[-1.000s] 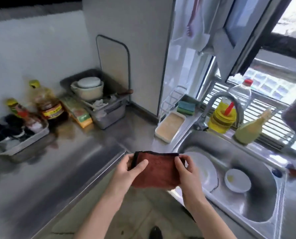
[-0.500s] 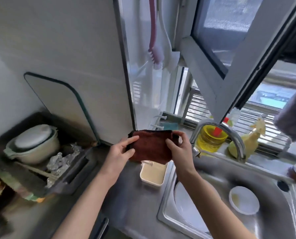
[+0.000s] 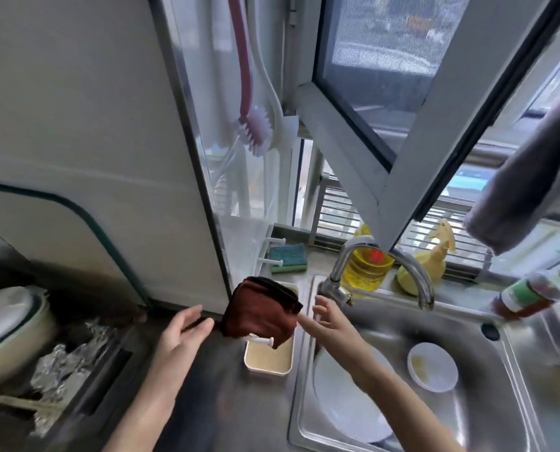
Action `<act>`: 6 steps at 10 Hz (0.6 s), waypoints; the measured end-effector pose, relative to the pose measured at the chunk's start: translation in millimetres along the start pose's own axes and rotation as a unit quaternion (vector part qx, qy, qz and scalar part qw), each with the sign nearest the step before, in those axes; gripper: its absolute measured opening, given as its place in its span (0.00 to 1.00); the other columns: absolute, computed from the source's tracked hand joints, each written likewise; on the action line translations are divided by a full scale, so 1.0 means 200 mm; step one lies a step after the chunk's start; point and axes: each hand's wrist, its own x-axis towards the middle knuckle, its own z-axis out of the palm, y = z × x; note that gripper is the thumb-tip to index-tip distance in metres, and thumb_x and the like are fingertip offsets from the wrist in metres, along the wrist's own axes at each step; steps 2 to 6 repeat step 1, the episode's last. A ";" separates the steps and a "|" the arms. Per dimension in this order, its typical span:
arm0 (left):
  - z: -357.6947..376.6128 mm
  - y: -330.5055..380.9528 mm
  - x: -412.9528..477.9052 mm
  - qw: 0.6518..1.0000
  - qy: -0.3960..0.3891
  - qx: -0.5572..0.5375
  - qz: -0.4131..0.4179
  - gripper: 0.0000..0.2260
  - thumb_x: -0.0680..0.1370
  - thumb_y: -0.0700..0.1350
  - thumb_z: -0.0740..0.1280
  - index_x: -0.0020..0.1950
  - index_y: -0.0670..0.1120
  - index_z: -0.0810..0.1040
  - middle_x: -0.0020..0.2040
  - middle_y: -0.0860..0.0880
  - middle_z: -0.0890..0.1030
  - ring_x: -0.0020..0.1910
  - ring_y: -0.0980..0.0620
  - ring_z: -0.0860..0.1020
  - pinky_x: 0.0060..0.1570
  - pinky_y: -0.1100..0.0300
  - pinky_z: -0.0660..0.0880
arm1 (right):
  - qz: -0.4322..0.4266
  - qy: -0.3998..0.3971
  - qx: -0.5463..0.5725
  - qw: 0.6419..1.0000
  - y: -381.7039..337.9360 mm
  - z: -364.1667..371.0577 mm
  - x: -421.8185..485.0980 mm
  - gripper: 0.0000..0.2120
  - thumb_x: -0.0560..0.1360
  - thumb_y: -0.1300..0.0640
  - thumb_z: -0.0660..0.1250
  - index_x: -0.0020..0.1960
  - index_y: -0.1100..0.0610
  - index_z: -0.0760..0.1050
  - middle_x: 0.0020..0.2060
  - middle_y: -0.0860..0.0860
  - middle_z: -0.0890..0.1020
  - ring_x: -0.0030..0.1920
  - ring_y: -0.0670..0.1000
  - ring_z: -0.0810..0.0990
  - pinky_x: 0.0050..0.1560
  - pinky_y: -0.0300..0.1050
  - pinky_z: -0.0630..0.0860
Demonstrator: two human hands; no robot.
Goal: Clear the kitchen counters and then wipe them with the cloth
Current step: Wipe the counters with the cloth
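While both sets of fingers are straight and spread, neither hand grips anything. Left fingers (image 3: 197,324) reach toward the cloth's left edge, just beside it; contact can't be told. Right index fingertip sits at the cloth's right corner, touching or nearly so. Left hand (image 3: 180,336) is over the counter (image 3: 220,389), right hand (image 3: 332,324) over the sink's left rim.

The cloth (image 3: 259,314), dark red and bunched, is between the two hands, over the far end of a beige tray (image 3: 267,365). Whether it rests on the tray or is in the air can't be told. A white peg shows under its lower edge.

The tray lies on the counter just left of the sink (image 3: 487,415). In the sink: a large white plate (image 3: 347,409) and a small white dish (image 3: 431,367).

Tap (image 3: 339,272) arches over the basin. Behind it on the ledge: a green sponge (image 3: 286,257), yellow oil bottle (image 3: 365,272), yellow spray bottle (image 3: 431,261). A jar with a green label (image 3: 526,296) is far right, blurred.

Two brushes (image 3: 255,132) hang on the wall above. Far left: a pot (image 3: 8,324) and crumpled foil (image 3: 66,363).
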 end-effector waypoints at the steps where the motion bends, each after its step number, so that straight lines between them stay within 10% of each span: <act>1: -0.19 0.24 -0.23 0.977 -0.082 0.095 0.173 0.20 0.64 0.56 0.75 0.54 0.59 0.78 0.56 0.56 0.81 0.55 0.59 0.78 0.56 0.58 0.73 | -0.122 -0.052 -0.051 0.990 -0.18 -0.32 -0.44 0.26 0.67 0.44 0.73 0.62 0.51 0.73 0.58 0.50 0.80 0.58 0.49 0.78 0.60 0.45 0.75; 6: -0.19 0.24 -0.23 0.977 -0.082 0.095 0.173 0.20 0.64 0.56 0.75 0.54 0.59 0.78 0.56 0.56 0.81 0.55 0.59 0.78 0.56 0.58 0.73 | -0.122 -0.052 -0.051 0.990 -0.18 -0.32 -0.44 0.26 0.67 0.44 0.73 0.62 0.51 0.73 0.58 0.50 0.80 0.58 0.49 0.78 0.60 0.45 0.75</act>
